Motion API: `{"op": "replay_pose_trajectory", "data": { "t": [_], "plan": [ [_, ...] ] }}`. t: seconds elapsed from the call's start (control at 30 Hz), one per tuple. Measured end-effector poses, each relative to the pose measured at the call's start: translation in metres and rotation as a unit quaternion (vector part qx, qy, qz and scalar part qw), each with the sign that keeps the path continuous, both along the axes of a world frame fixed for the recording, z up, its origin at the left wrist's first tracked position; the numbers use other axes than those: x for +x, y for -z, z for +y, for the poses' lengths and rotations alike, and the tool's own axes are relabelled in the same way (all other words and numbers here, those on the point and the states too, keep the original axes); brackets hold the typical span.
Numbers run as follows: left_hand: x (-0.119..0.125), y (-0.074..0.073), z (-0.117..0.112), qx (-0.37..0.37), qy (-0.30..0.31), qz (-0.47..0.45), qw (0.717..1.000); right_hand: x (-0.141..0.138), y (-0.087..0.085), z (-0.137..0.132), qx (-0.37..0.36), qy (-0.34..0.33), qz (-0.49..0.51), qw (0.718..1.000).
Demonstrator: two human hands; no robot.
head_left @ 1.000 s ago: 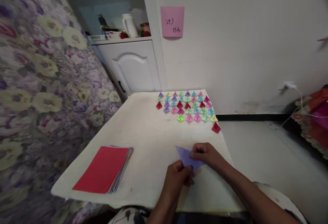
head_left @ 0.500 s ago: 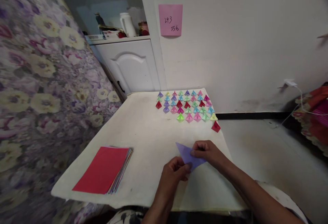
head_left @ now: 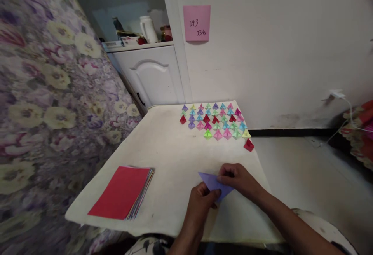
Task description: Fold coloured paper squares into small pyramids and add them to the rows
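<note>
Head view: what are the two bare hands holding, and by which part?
A purple triangular piece of paper: the left hand pinches its near left edge, the right hand its far edge.

Head-worn view, facing forward and down across the table (head_left: pixel 171 146) toward the wall (head_left: pixel 262 60); the left hand (head_left: pixel 199 202) and right hand (head_left: pixel 240 179) lie near, right of lower centre, the cabinet (head_left: pixel 153 74) farther, the curtain (head_left: pixel 58 111) along the left border.

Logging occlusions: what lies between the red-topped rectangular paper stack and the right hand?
Head view: cream tabletop, then the left hand and the purple paper triangle it pinches.
</note>
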State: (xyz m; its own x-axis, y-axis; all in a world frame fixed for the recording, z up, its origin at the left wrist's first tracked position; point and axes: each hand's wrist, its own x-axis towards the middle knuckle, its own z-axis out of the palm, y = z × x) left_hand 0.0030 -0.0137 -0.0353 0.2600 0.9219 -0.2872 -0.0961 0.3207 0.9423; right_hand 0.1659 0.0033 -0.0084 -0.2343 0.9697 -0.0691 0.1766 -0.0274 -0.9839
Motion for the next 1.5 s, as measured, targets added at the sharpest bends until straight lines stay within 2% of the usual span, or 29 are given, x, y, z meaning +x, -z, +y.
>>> {"op": "replay_pose_trajectory", "data": {
  "t": [0.3,0.4,0.5,0.6,0.7,0.8,1.5],
  "plan": [
    [0.004,-0.009,-0.008,-0.056,-0.006,-0.061,0.997,-0.002,0.007,-0.002,-0.002,-0.009,0.004,1.000],
    [0.003,-0.013,-0.008,-0.072,-0.014,-0.069,0.995,-0.002,0.003,-0.002,0.019,0.005,-0.019,1.000],
    [0.001,-0.015,-0.005,-0.071,-0.044,-0.068,0.994,0.001,-0.006,-0.003,0.062,0.049,-0.049,0.996],
    [-0.003,-0.014,-0.002,-0.058,-0.073,-0.073,0.993,0.003,-0.017,-0.006,0.140,0.080,-0.059,0.985],
    [-0.004,-0.012,0.000,-0.044,-0.093,-0.085,0.991,0.002,-0.023,-0.010,0.223,0.070,-0.057,0.971],
    [-0.004,-0.011,0.000,-0.042,-0.101,-0.095,0.989,-0.003,-0.023,-0.013,0.263,0.057,-0.061,0.961],
    [0.001,-0.009,0.002,-0.032,-0.088,-0.071,0.993,-0.009,-0.017,-0.017,0.253,0.030,-0.081,0.964]
  ]
}}
